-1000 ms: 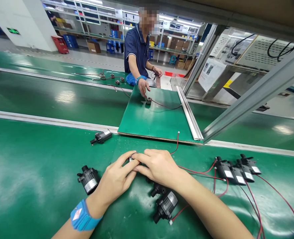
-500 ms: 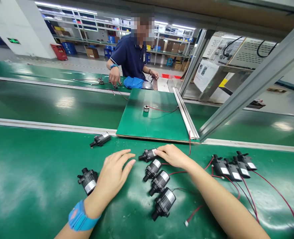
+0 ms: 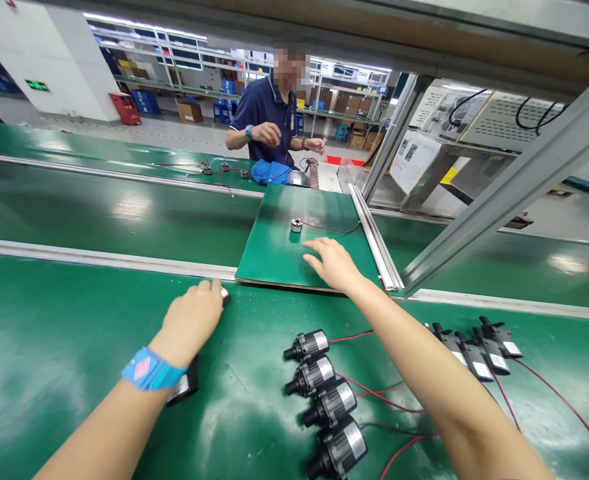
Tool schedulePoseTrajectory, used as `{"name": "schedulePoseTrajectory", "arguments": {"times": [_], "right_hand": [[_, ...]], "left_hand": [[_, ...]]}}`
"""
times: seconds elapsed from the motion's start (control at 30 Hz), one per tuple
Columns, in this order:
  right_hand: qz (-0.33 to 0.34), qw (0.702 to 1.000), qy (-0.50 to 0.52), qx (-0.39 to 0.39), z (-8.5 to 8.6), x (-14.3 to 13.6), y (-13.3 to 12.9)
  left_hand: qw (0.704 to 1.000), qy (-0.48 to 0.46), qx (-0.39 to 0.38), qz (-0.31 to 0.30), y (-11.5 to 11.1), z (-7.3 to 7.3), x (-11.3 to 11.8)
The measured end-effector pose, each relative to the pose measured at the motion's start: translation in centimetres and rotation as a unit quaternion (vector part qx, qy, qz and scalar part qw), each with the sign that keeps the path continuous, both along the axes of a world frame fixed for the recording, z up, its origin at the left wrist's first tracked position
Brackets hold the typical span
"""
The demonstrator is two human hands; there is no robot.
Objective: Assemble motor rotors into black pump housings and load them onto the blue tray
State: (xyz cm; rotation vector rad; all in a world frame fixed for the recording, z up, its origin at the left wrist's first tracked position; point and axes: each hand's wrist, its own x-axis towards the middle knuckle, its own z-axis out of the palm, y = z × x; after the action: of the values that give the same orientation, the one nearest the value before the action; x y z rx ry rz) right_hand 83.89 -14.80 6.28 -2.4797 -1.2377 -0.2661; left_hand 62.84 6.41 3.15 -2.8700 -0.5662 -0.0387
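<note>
My left hand (image 3: 192, 317), with a blue band at the wrist, is closed over a black pump (image 3: 226, 295) near the bench's back edge; only the pump's end shows. Another black pump (image 3: 187, 385) lies partly hidden behind that wrist. My right hand (image 3: 333, 262) is open above the green board (image 3: 274, 257), its fingers pointing at a small metal ring-shaped part (image 3: 296, 225) with a red wire, not touching it. Several black pumps (image 3: 337, 401) with white labels lie in a column on the green bench (image 3: 99, 313).
Several more pumps (image 3: 479, 353) with red wires lie at the right. A metal post (image 3: 504, 180) slants across the right side. Beyond the board, a person in a dark blue shirt (image 3: 259, 107) works near small parts (image 3: 206, 168) and a blue cloth (image 3: 269, 171).
My left hand has moved back and closed on the far pump. My right hand has let go of the column's top pump and risen over the board. The other person's hands have lifted.
</note>
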Motion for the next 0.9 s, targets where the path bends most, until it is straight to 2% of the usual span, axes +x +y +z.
{"name": "schedulePoseTrajectory", "arguments": {"times": [0.07,0.13,0.23,0.33,0.5,0.63,0.8,0.9], "right_hand": [[-0.020,1.000,-0.005,0.002,-0.2,2.3,2.8],[-0.042,0.999,-0.005,0.000,-0.6,4.4,5.3],[-0.075,0.997,0.005,-0.009,-1.3,6.7,8.0],[-0.099,0.995,0.021,-0.013,-1.8,7.8,9.0],[-0.114,0.993,0.003,0.017,-2.1,6.6,7.5],[-0.100,0.995,-0.021,0.018,-1.8,5.0,5.6],[-0.077,0.996,-0.041,0.018,-1.2,3.5,4.7],[-0.060,0.997,-0.037,0.032,-0.3,1.0,3.6]], "left_hand": [[0.999,0.000,-0.009,-0.037,-2.6,-0.1,-1.2],[0.995,-0.034,-0.052,-0.080,-5.2,-0.5,-2.5],[0.964,-0.122,-0.199,-0.124,-7.8,-1.8,-4.1],[0.923,-0.178,-0.314,-0.132,-8.7,-3.3,-4.8],[0.887,-0.215,-0.385,-0.140,-8.6,-4.8,-4.6],[0.863,-0.186,-0.451,-0.129,-9.0,-5.0,-4.5],[0.869,-0.196,-0.432,-0.137,-9.6,-4.3,-5.2],[0.870,-0.232,-0.409,-0.150,-9.2,-4.4,-5.2]]}}
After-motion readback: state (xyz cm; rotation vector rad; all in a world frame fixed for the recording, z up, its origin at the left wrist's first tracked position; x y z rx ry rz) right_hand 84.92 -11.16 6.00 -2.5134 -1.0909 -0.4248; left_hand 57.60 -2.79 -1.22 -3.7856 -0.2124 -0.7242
